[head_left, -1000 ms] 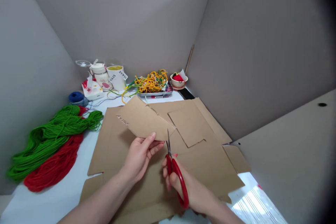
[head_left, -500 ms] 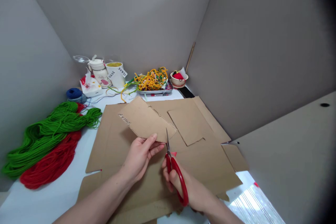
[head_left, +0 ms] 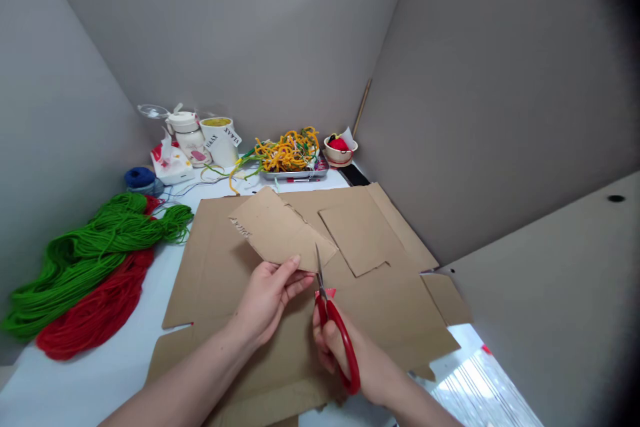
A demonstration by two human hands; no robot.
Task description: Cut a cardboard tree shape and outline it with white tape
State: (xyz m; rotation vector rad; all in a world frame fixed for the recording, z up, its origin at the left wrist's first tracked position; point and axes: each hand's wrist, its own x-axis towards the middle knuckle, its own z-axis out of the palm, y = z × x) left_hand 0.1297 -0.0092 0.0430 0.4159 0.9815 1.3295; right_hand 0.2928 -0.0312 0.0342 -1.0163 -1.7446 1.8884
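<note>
One left hand (head_left: 273, 297) pinches a cardboard piece (head_left: 283, 230) while the right hand (head_left: 363, 355) works red scissors (head_left: 345, 333) at its right end.

Nearest me, the right fingers curl closed about the scissors' handles, thumb in a loop; one blade lies over the piece, and I cannot tell how far apart the blades are. The left fingers are nearly closed, thumb on top and the others beneath, holding the piece tilted above a large cardboard sheet (head_left: 390, 320). A second cardboard cutout (head_left: 355, 237) lies on that sheet, just right of the piece. To the left, on the white table (head_left: 65, 383), red yarn (head_left: 105, 307) rests beside green yarn (head_left: 95, 240). Farther back, tangled orange yarn (head_left: 287, 150) fills a tray (head_left: 295, 175), with a small bowl (head_left: 340, 157) to its right, near the grey wall (head_left: 240, 27).
</note>
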